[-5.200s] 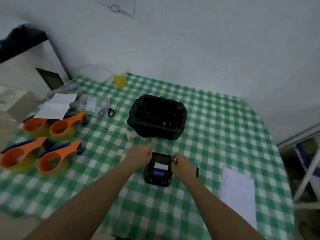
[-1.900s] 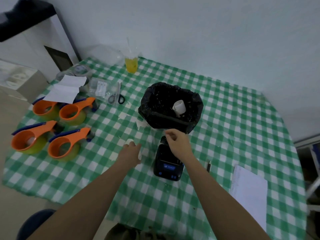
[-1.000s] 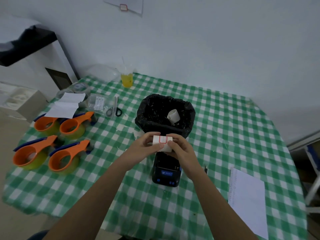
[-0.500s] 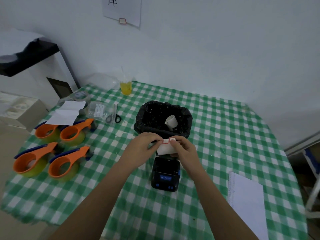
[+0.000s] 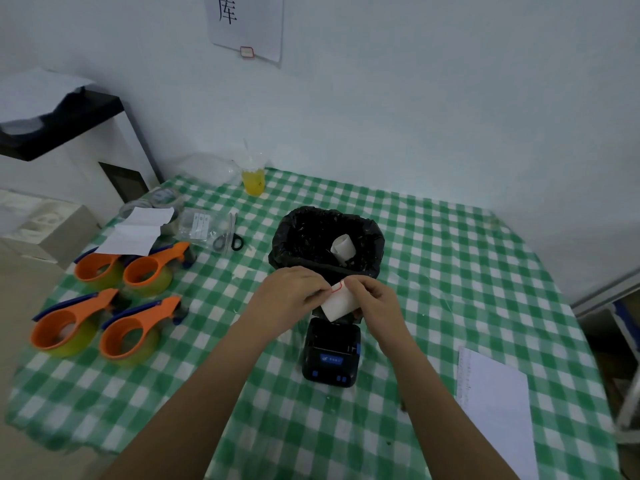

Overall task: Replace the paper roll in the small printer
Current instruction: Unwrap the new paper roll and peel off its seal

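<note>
A small black printer (image 5: 330, 355) with blue buttons sits on the green checked tablecloth (image 5: 450, 271), its lid open. Just above it I hold a white paper roll (image 5: 337, 301) with a red-edged sticker at its top. My left hand (image 5: 289, 296) pinches the roll's top left at the sticker. My right hand (image 5: 375, 301) grips its right side. Behind the printer stands a bin lined with a black bag (image 5: 294, 237), and a white used roll (image 5: 343, 247) lies inside it.
Several orange tape dispensers (image 5: 104, 306) lie at the left. Behind them are a folded paper (image 5: 135, 232), a plastic bag with scissors (image 5: 216, 230) and a cup of yellow drink (image 5: 253, 178). A white sheet (image 5: 495, 407) lies at the right, near the table's edge.
Both hands lifted the new roll above the printer, and in the last half second they tilted it slightly. The left fingers stay pinched at the red sticker.
</note>
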Available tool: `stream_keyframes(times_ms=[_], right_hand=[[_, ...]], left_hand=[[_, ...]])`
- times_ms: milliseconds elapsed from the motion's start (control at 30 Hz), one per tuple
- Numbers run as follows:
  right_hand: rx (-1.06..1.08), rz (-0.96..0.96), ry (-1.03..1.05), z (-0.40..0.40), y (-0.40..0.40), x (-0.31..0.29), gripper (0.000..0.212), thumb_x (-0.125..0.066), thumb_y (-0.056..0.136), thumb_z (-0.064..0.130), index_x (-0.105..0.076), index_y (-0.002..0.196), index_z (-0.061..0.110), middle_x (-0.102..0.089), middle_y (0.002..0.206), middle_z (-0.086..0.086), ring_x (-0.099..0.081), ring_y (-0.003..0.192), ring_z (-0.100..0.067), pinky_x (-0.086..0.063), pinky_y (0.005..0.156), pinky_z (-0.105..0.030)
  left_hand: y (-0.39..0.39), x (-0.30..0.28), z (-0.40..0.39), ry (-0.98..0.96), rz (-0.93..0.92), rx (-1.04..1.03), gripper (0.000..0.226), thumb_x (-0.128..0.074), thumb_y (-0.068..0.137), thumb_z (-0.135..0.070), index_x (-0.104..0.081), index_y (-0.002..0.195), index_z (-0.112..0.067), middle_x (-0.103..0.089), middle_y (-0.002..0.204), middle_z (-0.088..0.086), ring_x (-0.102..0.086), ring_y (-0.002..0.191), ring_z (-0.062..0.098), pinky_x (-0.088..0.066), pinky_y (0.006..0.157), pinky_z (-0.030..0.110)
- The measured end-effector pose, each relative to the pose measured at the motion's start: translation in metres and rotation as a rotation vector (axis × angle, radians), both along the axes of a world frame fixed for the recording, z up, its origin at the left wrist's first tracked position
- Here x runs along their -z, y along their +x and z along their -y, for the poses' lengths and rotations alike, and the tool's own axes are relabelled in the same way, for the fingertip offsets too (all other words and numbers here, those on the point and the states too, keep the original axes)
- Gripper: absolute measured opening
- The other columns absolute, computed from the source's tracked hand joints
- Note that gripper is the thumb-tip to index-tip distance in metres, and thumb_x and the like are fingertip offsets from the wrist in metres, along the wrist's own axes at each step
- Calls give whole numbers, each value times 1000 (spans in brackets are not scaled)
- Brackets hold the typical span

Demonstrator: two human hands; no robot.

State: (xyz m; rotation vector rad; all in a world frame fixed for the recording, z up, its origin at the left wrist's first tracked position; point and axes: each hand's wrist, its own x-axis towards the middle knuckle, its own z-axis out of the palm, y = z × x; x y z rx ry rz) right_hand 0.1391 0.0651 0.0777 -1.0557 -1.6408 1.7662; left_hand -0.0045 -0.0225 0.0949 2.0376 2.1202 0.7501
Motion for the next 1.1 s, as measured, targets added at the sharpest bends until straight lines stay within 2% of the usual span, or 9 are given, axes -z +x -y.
stream_keyframes(times_ms=[233, 367, 467, 667, 833, 867, 967, 1100], right_hand=[[6, -20, 22, 2, 0, 2, 16, -57, 91, 19, -69, 81, 16, -64, 83, 0, -57, 69, -8, -46, 51, -11], [5, -8, 24, 2, 1, 3, 16, -57, 90, 21, -69, 79, 18, -64, 82, 1, -57, 70, -9, -47, 55, -16], [1, -1, 53, 3, 1, 5, 15, -58, 90, 22, -69, 81, 17, -64, 83, -1, -57, 70, -10, -47, 56, -17], [49, -21, 61, 6, -1, 8, 13, -61, 88, 23, -70, 84, 15, -66, 87, -5, -62, 79, -17, -54, 65, -32], [49, -29, 55, 5, 0, 6, 14, -60, 89, 21, -70, 83, 14, -65, 83, -1, -58, 70, -11, -48, 54, -15], [43, -24, 63, 5, 0, 6, 14, -60, 89, 21, -70, 83, 13, -65, 83, -3, -58, 70, -11, -47, 54, -15], [37, -17, 77, 5, 0, 9, 14, -61, 89, 23, -70, 87, 12, -67, 91, -11, -61, 77, -16, -51, 60, -24], [53, -12, 100, 5, -1, 10, 14, -61, 88, 25, -70, 89, 13, -67, 95, -14, -62, 81, -23, -54, 66, -35]], left_hand=[[5, -2, 4, 44, 25, -62, 44, -39, 84, -43, -72, 79, -15, -75, 76, -3, -68, 72, 15, -56, 60, 31], [5, -6, 7, -1, 141, -58, 51, -35, 82, -51, -73, 85, -17, -75, 83, -3, -67, 77, 14, -56, 63, 37], [3, -7, 7, -24, 124, -36, 55, -32, 81, -54, -73, 87, -17, -75, 86, -5, -66, 79, 12, -56, 65, 36], [2, -5, 8, 14, 150, -65, 46, -38, 81, -51, -73, 87, -20, -75, 85, -8, -65, 78, 8, -55, 65, 32], [0, -6, 11, -47, 263, -73, 46, -45, 79, -54, -73, 92, -21, -75, 93, -8, -64, 86, 5, -54, 73, 29], [-1, -7, 11, -64, 256, -63, 40, -49, 81, -51, -73, 93, -21, -74, 95, -8, -64, 88, 5, -54, 75, 29], [-2, -8, 10, -67, 216, -56, 20, -59, 87, -32, -73, 95, -20, -74, 97, -7, -63, 91, 6, -53, 77, 30], [-1, -9, 10, -55, 235, -60, 24, -56, 86, -35, -73, 93, -19, -74, 94, -6, -63, 87, 7, -55, 75, 34]])
